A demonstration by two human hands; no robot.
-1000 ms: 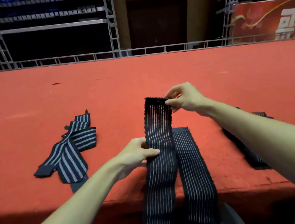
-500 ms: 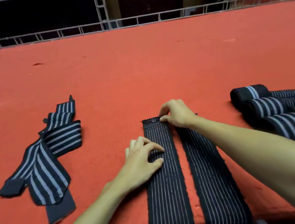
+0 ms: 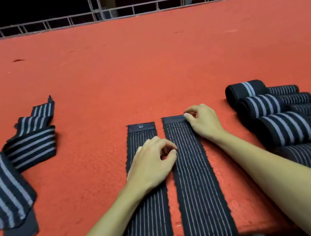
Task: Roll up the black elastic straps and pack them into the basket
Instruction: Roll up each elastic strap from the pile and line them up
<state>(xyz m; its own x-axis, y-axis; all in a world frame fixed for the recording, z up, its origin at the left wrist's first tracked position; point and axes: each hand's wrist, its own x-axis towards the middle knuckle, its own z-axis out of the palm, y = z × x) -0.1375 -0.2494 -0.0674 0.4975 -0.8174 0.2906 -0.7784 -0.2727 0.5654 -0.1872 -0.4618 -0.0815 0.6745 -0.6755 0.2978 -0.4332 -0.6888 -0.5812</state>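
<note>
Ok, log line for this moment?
left hand: on left strap, grip unclear | right hand: pinches right strap far end | both flat | rolled straps: at right | basket: not in view

Flat straps: left strap (image 3: 145,212) and right strap (image 3: 200,192), side by side at 6 o'clock on the red carpet (image 3: 142,68).
Right hand (image 3: 202,122): pinches the right strap's far end.
Left hand (image 3: 152,163): rests on the left strap, fingers curled (grip unclear).
Loose strap (image 3: 15,168): crumpled, 9 o'clock.
Rolled straps (image 3: 274,118): clustered, 3 o'clock.
</note>
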